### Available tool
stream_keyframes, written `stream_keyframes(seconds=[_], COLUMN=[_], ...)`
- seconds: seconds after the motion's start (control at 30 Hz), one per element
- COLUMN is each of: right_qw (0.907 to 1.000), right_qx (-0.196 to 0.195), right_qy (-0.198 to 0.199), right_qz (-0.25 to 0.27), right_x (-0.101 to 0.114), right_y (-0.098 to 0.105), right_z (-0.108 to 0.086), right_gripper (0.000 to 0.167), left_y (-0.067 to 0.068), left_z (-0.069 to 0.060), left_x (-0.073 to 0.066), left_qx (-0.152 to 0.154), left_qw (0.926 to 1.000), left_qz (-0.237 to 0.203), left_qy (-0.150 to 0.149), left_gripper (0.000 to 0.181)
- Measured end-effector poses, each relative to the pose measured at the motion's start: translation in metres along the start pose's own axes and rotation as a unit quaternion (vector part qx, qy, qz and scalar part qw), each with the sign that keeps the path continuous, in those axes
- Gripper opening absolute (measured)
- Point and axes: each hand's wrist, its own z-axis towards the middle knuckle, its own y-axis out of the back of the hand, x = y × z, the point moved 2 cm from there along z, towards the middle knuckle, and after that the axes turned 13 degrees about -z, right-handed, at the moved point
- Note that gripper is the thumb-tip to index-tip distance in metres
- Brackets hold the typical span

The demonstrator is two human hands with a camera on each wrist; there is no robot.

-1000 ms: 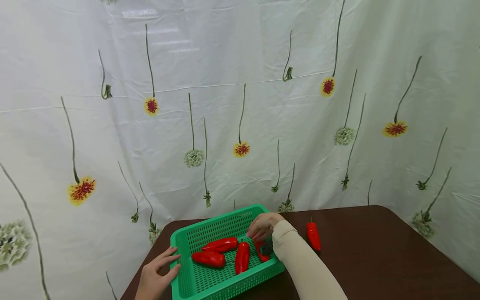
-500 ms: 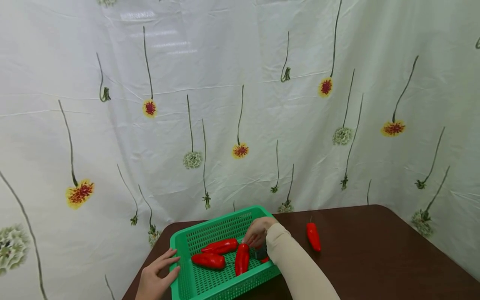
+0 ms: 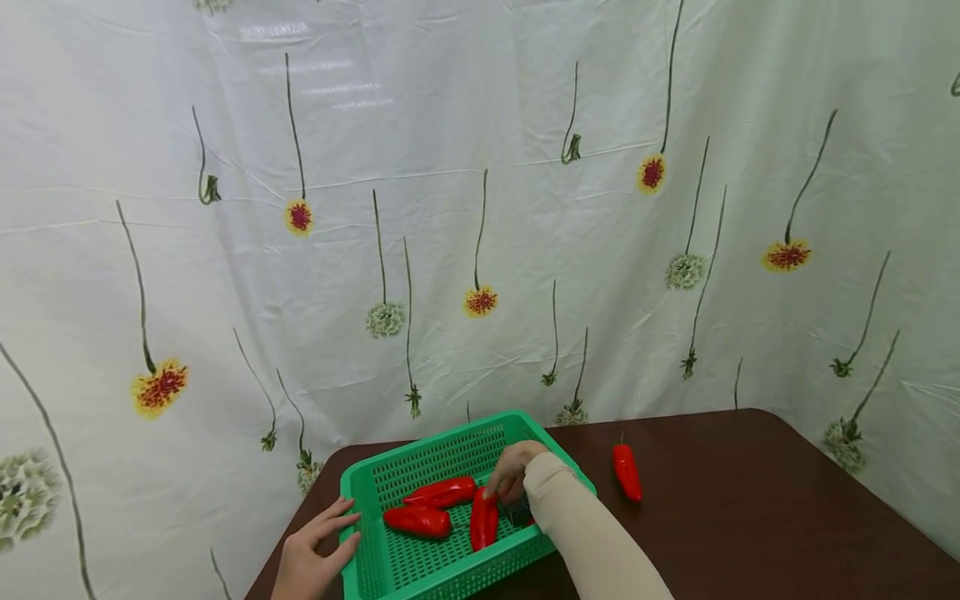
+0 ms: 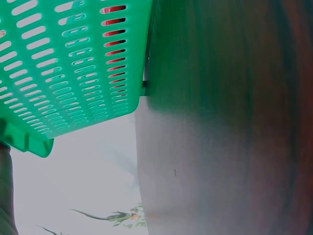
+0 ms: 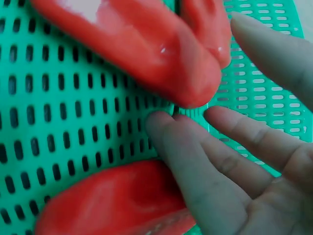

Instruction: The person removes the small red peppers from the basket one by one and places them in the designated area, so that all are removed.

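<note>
A green plastic basket (image 3: 457, 575) sits on the table, with several red peppers inside. My left hand (image 3: 309, 552) rests its extended fingers on the basket's left rim; its wrist view shows the slotted basket wall (image 4: 73, 73). Inside the basket, my right hand (image 3: 513, 468) is at the upper end of one red pepper (image 3: 483, 521). Its wrist view shows the thumb and fingers (image 5: 190, 166) spread around a pepper's rounded end (image 5: 195, 78), without a visible pinch. Two peppers (image 3: 417, 521) lie left of it. Another pepper (image 5: 122, 200) lies under the right hand, mostly hidden in the head view.
One more red pepper (image 3: 627, 473) lies on the dark brown table (image 3: 750, 500), right of the basket. A white flower-print cloth (image 3: 450, 250) hangs behind the table. A dark wrist camera (image 3: 517, 510) is at the right wrist.
My right hand has moved left and down within the basket, from the pepper on the right to the upper end of the middle one. My left hand stays on the rim.
</note>
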Motion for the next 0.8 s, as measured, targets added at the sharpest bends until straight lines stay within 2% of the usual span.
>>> stream_keyframes(seconds=[0.13, 0.37, 0.5, 0.67, 0.8], right_qw=[0.9999, 0.9998, 0.9997, 0.9999, 1.0], right_qx=[0.007, 0.014, 0.016, 0.01, 0.002], right_qy=[-0.013, -0.014, -0.017, -0.011, -0.002], right_qz=[0.007, 0.008, 0.004, 0.005, -0.001], right_x=[-0.003, -0.004, -0.005, -0.003, -0.001], right_y=[-0.004, -0.009, -0.011, -0.014, -0.017], right_z=[0.006, 0.01, 0.015, 0.013, 0.009], right_gripper=[0.042, 0.054, 0.049, 0.041, 0.04], left_y=[0.0, 0.0, 0.0, 0.0, -0.001], left_z=[0.0, -0.001, 0.0, 0.002, 0.002], left_x=[-0.002, -0.004, -0.003, -0.004, -0.004], left_qx=[0.003, -0.001, 0.0, 0.003, 0.002], left_qw=[1.0, 1.0, 1.0, 1.0, 1.0], left_qz=[-0.001, -0.001, -0.003, -0.002, 0.003], left_qy=[0.006, -0.004, -0.008, 0.004, -0.001], left_gripper=[0.025, 0.024, 0.024, 0.025, 0.026])
